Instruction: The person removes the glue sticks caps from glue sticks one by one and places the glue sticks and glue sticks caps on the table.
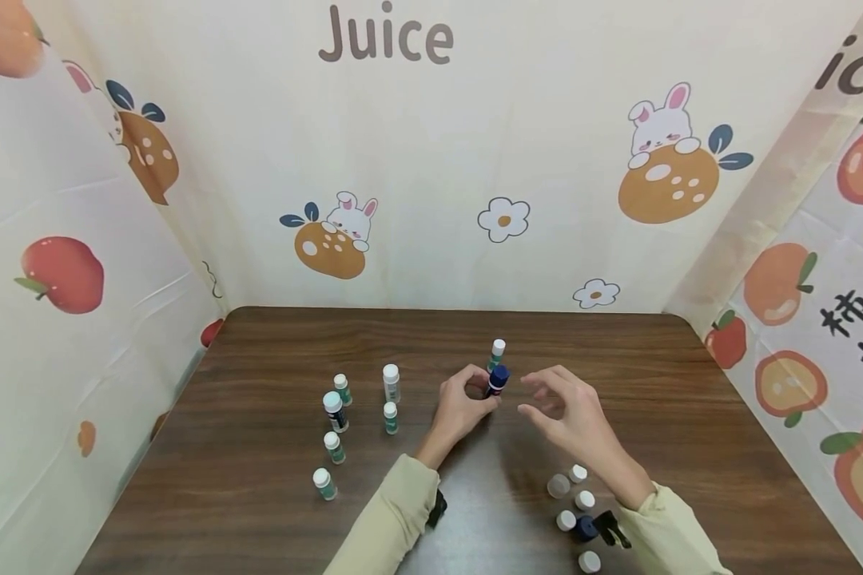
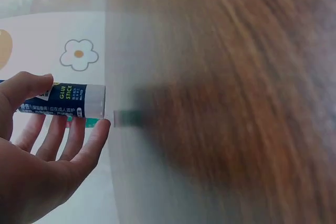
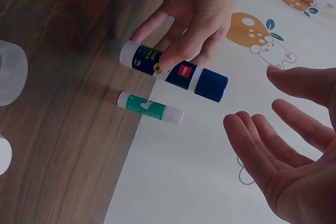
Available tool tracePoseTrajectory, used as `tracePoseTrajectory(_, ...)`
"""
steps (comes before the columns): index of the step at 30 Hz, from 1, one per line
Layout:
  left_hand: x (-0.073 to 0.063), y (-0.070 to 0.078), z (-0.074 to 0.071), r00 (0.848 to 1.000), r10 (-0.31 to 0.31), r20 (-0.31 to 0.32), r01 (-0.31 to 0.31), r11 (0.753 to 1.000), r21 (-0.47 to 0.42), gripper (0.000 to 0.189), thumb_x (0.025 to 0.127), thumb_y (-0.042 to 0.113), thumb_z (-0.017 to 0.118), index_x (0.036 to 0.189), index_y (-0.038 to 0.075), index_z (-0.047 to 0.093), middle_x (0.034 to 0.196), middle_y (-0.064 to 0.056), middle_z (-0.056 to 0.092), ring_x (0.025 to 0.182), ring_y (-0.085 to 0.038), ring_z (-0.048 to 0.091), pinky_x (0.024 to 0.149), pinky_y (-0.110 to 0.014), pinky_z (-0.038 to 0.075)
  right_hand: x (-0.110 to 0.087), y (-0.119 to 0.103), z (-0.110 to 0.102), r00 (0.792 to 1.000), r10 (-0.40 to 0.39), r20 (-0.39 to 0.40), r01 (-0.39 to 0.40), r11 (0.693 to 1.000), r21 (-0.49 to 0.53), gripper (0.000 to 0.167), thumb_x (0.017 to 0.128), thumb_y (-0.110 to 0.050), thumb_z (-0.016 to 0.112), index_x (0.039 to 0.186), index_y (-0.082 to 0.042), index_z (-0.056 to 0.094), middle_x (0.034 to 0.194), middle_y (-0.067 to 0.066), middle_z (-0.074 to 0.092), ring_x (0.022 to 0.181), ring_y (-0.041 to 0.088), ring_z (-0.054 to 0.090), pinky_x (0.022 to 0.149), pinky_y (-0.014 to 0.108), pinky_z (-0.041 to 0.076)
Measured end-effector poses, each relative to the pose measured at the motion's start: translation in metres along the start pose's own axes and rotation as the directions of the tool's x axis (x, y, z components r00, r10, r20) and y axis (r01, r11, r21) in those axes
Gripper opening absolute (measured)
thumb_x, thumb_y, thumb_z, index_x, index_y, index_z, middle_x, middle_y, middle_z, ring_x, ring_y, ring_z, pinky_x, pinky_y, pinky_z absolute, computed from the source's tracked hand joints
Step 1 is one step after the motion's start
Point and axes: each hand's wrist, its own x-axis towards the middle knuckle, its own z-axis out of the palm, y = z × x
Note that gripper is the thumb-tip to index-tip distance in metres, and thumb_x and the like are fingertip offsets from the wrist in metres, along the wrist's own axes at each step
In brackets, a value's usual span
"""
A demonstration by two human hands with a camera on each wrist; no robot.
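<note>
My left hand holds a navy glue stick between thumb and fingers. The stick stands roughly upright, its dark blue cap at the top and a white base at the bottom. To its right, my right hand hovers with fingers loosely bent and parted, apart from the stick and with nothing between them. Just behind the held stick is a slim green glue stick with a white top, standing on the table; the navy one partly covers it in the head view.
On the left of the brown table stand several white-topped glue sticks, among them a dark one and a pale one. Near my right forearm lie loose white caps, a translucent cap and a blue cap. Printed curtains enclose the table.
</note>
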Motion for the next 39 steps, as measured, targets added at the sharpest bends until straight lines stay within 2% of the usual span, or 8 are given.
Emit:
tracePoseTrajectory(6,-0.004,0.002,-0.006,1.000,0.011,-0.004,-0.011,1.000,0.022,0.025,0.070,0.005,0.076,0.090,0.012,0.064,0.087,0.002,0.066,0.086,-0.017,0.062,0.080,-0.042,0.051,0.004,0.000,-0.002,1.000,0.003,-0.004,-0.003,1.000,-0.005,0.036,0.070,0.000,0.081,0.101,-0.009,0.066,0.092,-0.002,0.060,0.077,0.017,0.060,0.062,0.026,0.056)
tracePoseTrajectory(14,-0.010,0.006,-0.015,0.997,0.083,-0.002,-0.083,0.995,0.052,0.027,0.067,0.003,0.075,0.091,0.011,0.064,0.085,0.001,0.066,0.084,-0.018,0.062,0.076,-0.042,0.052,0.006,0.000,-0.002,1.000,0.030,0.005,-0.030,1.000,0.000,0.035,0.070,-0.001,0.081,0.102,-0.009,0.066,0.093,-0.001,0.061,0.078,0.018,0.063,0.062,0.031,0.057)
tracePoseTrajectory(20,-0.013,0.008,-0.020,0.993,0.114,0.014,-0.115,0.990,0.077,0.027,0.068,0.005,0.075,0.092,0.011,0.064,0.087,-0.001,0.066,0.083,-0.018,0.061,0.072,-0.041,0.053,0.009,-0.001,-0.002,0.999,0.042,0.015,-0.042,0.999,0.025,0.036,0.071,-0.001,0.080,0.103,-0.009,0.065,0.094,0.000,0.061,0.080,0.019,0.065,0.063,0.025,0.056)
tracePoseTrajectory(32,-0.025,0.021,-0.031,0.988,0.149,0.041,-0.153,0.982,0.110,0.027,0.068,0.004,0.075,0.092,0.012,0.065,0.087,0.001,0.065,0.083,-0.015,0.060,0.071,-0.043,0.052,0.017,-0.006,0.004,0.996,0.014,0.084,-0.021,0.996,0.086,0.032,0.074,0.000,0.078,0.103,-0.007,0.066,0.098,0.007,0.061,0.081,0.021,0.066,0.062,0.021,0.055)
tracePoseTrajectory(39,-0.031,0.036,-0.036,0.986,0.158,0.051,-0.164,0.977,0.137,0.027,0.070,0.004,0.075,0.092,0.014,0.065,0.089,0.003,0.063,0.083,-0.013,0.060,0.067,-0.040,0.052,0.022,-0.012,0.009,0.993,-0.046,0.110,0.032,0.992,0.119,0.027,0.074,0.002,0.077,0.097,-0.008,0.067,0.095,0.000,0.061,0.077,0.013,0.063,0.061,0.022,0.055)
